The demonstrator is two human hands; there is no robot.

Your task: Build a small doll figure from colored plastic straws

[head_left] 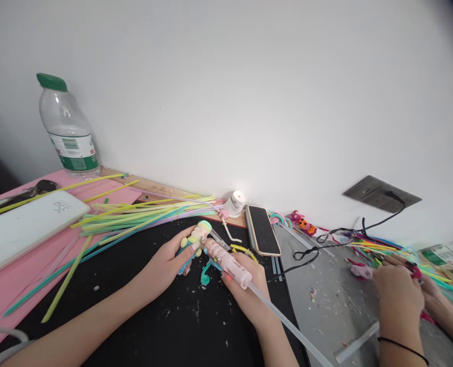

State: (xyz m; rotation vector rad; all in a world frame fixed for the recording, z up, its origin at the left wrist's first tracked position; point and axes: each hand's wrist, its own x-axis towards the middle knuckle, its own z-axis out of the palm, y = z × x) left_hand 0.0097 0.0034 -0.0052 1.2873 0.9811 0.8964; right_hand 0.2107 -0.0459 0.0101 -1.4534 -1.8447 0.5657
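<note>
My left hand is closed around a small fuzzy figure in pale yellow, green and blue, which looks made of pipe cleaners. In my right hand is a pink glue gun, with a long clear glue stick sticking out of its back end. The gun's nozzle end meets the right side of the figure; whether they touch I cannot tell. A curled teal pipe cleaner piece hangs just below the figure, between my hands.
Pipe cleaners lie across a pink sheet and black mat. A white power bank, bottle, white cup and phone stand around. At right, a co-worker's hands work near a black cable.
</note>
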